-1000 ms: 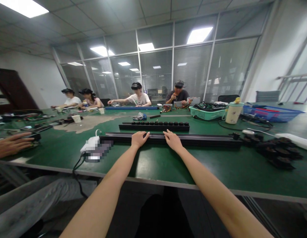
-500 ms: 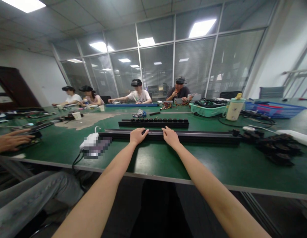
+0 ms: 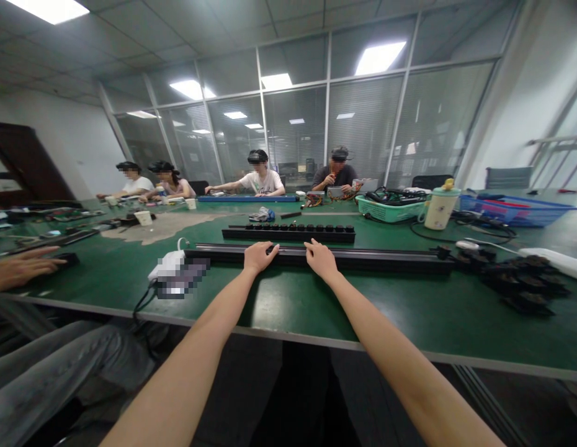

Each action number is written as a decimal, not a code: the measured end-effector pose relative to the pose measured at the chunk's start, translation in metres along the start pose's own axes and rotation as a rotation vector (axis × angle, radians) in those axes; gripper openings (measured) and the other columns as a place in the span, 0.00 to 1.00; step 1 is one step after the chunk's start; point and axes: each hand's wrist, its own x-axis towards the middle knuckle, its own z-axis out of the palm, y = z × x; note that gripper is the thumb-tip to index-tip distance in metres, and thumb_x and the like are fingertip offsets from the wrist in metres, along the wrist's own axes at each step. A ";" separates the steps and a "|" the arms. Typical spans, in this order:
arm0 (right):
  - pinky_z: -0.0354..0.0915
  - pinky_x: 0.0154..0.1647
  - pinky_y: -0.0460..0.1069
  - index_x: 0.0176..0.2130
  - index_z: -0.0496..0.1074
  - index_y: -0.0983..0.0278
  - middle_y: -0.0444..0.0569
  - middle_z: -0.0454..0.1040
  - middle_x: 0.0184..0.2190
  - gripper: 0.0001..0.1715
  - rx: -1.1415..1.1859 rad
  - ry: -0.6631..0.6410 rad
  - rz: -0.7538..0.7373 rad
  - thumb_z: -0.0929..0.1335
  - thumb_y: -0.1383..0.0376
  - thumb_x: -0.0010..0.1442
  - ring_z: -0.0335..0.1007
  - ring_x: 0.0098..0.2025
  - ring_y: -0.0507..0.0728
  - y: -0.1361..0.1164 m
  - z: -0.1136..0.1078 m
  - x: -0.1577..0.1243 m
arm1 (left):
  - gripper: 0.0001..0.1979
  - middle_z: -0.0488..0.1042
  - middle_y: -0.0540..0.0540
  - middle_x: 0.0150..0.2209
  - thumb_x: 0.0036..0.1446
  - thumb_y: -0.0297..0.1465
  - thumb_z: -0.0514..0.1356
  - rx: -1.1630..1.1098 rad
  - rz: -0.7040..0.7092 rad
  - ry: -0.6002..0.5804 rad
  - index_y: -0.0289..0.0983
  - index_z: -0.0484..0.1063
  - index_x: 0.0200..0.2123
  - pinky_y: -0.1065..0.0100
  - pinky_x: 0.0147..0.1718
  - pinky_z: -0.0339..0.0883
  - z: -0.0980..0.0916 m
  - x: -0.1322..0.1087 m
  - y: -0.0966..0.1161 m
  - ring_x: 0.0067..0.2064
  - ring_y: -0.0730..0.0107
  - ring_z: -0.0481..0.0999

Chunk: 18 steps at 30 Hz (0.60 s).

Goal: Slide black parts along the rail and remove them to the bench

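Note:
A long black rail (image 3: 386,257) lies across the green table (image 3: 316,310) in front of me. My left hand (image 3: 259,256) rests on its near edge, fingers curled over the top. My right hand (image 3: 321,257) lies beside it on the same rail, fingers also bent over the edge. The two hands are about a hand's width apart near the rail's middle. Behind the rail sits a shorter black strip (image 3: 288,233) with a row of round sockets.
A white device (image 3: 170,268) with a cable lies left of the rail. Black parts (image 3: 521,279) are piled at the right. A green basket (image 3: 391,210), a white jug (image 3: 440,208) and a blue tray (image 3: 512,210) stand farther back. A neighbour's hand (image 3: 18,268) works at the left; several people sit across.
My hands stay on the rail in the same place. The neighbour's hand at the left has shifted slightly. The view has tilted a little.

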 end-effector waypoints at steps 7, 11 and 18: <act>0.71 0.59 0.60 0.63 0.74 0.59 0.55 0.65 0.68 0.26 0.000 -0.016 0.003 0.60 0.65 0.71 0.71 0.62 0.66 -0.002 -0.002 -0.002 | 0.27 0.81 0.45 0.54 0.69 0.52 0.50 -0.015 0.007 0.016 0.43 0.81 0.52 0.63 0.51 0.68 0.001 -0.001 -0.002 0.57 0.57 0.77; 0.68 0.62 0.59 0.64 0.72 0.59 0.54 0.64 0.69 0.27 -0.006 -0.026 0.006 0.60 0.65 0.71 0.70 0.64 0.65 -0.003 -0.002 -0.003 | 0.26 0.81 0.45 0.54 0.69 0.52 0.50 -0.019 0.011 0.025 0.44 0.81 0.51 0.64 0.51 0.68 0.002 -0.001 -0.003 0.57 0.57 0.77; 0.66 0.64 0.57 0.65 0.71 0.58 0.53 0.63 0.70 0.27 -0.019 -0.034 0.008 0.60 0.64 0.72 0.67 0.66 0.64 -0.005 0.000 -0.002 | 0.23 0.81 0.47 0.53 0.69 0.51 0.53 -0.023 0.002 0.047 0.45 0.81 0.49 0.64 0.50 0.69 0.001 -0.001 -0.006 0.56 0.58 0.78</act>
